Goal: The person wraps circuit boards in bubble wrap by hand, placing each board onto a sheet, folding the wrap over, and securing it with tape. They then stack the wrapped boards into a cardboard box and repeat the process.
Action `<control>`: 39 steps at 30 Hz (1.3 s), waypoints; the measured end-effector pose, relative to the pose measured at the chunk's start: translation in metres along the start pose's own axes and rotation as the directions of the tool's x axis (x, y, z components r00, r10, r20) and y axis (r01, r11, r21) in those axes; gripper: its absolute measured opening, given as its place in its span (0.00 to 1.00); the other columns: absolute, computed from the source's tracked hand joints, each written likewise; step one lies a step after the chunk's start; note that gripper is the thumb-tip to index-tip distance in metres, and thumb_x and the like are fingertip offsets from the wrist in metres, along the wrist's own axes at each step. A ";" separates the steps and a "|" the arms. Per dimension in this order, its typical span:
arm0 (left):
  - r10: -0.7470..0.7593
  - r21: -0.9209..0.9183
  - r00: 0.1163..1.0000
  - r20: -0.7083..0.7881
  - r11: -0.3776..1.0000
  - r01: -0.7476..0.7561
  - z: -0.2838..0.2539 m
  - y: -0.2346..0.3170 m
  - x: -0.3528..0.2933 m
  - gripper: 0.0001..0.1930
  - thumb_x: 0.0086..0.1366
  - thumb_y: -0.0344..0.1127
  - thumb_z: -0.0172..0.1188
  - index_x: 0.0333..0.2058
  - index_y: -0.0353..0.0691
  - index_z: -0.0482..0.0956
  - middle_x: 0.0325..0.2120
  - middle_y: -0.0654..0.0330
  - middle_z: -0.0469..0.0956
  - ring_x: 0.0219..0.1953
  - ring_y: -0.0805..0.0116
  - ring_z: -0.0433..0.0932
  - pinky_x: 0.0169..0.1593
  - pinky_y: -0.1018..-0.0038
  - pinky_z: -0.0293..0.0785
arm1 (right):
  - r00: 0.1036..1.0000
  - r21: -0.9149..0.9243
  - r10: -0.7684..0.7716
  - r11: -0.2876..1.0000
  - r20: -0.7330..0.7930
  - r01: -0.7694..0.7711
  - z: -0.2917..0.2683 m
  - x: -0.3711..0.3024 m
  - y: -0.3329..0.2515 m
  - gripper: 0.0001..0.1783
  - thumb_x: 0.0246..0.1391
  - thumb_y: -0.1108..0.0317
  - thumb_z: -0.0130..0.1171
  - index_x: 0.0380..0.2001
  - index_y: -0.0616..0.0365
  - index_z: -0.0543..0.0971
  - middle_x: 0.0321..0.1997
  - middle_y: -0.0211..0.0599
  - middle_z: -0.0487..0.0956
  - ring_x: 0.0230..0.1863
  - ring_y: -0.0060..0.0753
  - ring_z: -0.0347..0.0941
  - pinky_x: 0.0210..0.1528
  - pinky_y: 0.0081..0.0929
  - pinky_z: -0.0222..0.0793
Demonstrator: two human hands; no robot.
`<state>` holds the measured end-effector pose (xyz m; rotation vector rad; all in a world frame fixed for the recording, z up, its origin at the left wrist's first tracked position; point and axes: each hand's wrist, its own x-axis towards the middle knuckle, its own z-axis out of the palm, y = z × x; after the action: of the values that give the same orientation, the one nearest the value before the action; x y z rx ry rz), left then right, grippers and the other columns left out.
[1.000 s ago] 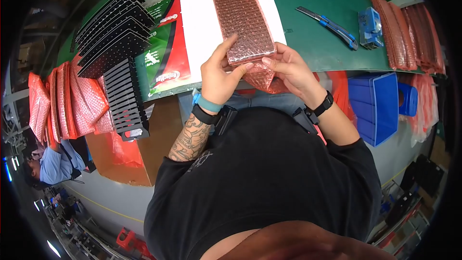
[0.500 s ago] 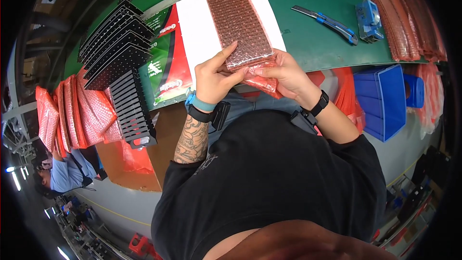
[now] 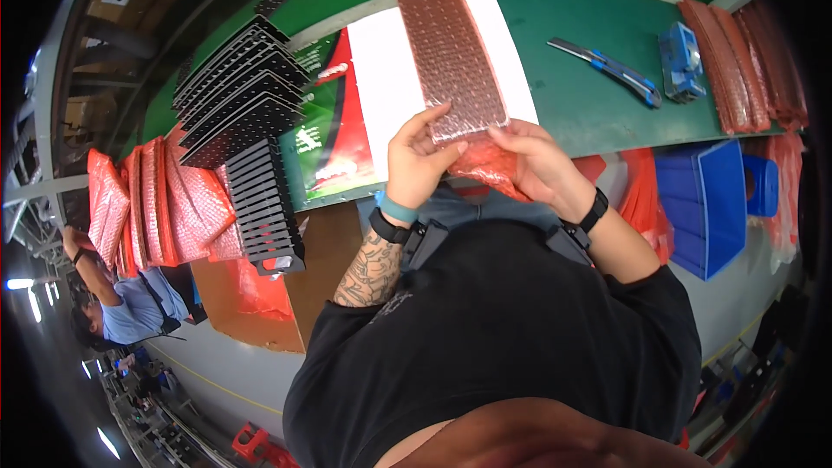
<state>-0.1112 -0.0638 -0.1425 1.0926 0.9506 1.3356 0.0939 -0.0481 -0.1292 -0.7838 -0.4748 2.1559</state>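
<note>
A long red bubble-wrap bag [image 3: 458, 56] with something dark inside lies over a white sheet [image 3: 373, 78] on the green bench. At its near end, my left hand [image 3: 418, 159] closes on the left corner, thumb and fingers pinching the edge. My right hand [image 3: 542, 165] holds the right corner, its thumb on top of the bag. The loose red flap [image 3: 490, 166] hangs between both hands, beyond the bench edge. What the bag contains is only a dark shape through the bubbles.
Right of the sheet lie a utility knife [image 3: 607, 72], a blue tape dispenser [image 3: 681, 61] and stacked bubble-wrap bags [image 3: 728, 65]. Left stand black perforated panels [image 3: 247, 91], a slotted black rack [image 3: 263, 199] and more filled bags [image 3: 195, 191]. A blue bin [image 3: 698, 208] and cardboard box [image 3: 247, 303] flank me.
The whole view has shifted, so the bench appears lower and further right. My left hand has moved off the flap toward the bag's left corner. A co-worker's arm at the left is now raised.
</note>
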 end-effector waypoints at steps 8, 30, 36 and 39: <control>-0.408 -0.335 0.908 -0.099 0.873 0.355 0.009 0.016 -0.002 0.22 0.68 0.31 0.62 0.58 0.28 0.70 0.44 0.56 0.80 0.44 0.66 0.82 0.41 0.71 0.83 | 0.989 0.035 0.031 0.999 -0.147 -0.026 0.002 -0.003 -0.002 0.18 0.69 0.65 0.53 0.52 0.72 0.72 0.51 0.50 0.80 0.53 0.41 0.80 0.56 0.38 0.78; 0.226 0.510 0.972 0.057 0.831 -0.223 0.053 0.057 -0.026 0.27 0.57 0.36 0.69 0.48 0.20 0.73 0.23 0.48 0.78 0.22 0.56 0.81 0.28 0.67 0.77 | 0.961 0.136 0.115 0.979 0.250 -0.153 -0.019 -0.009 0.011 0.16 0.64 0.70 0.57 0.51 0.69 0.74 0.45 0.41 0.81 0.41 0.30 0.80 0.46 0.28 0.78; 0.393 0.549 0.908 0.143 0.732 -0.403 0.043 0.070 -0.029 0.34 0.53 0.41 0.73 0.51 0.21 0.73 0.27 0.50 0.79 0.27 0.57 0.82 0.32 0.68 0.79 | 0.981 0.099 0.125 0.985 0.152 -0.141 -0.003 -0.016 -0.005 0.18 0.61 0.71 0.60 0.52 0.69 0.74 0.41 0.40 0.82 0.38 0.28 0.81 0.43 0.24 0.78; 0.563 0.534 0.815 0.137 0.651 -0.540 0.030 0.066 -0.010 0.28 0.55 0.39 0.74 0.48 0.27 0.74 0.32 0.55 0.80 0.33 0.64 0.82 0.37 0.71 0.79 | 0.959 0.117 0.102 0.984 0.263 -0.137 0.000 -0.017 -0.008 0.20 0.61 0.69 0.62 0.52 0.69 0.74 0.41 0.39 0.82 0.38 0.28 0.81 0.42 0.22 0.78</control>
<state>-0.0998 -0.0798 -0.0718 1.9368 1.1199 1.6161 0.1068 -0.0562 -0.1190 -0.4718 -0.4163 2.3888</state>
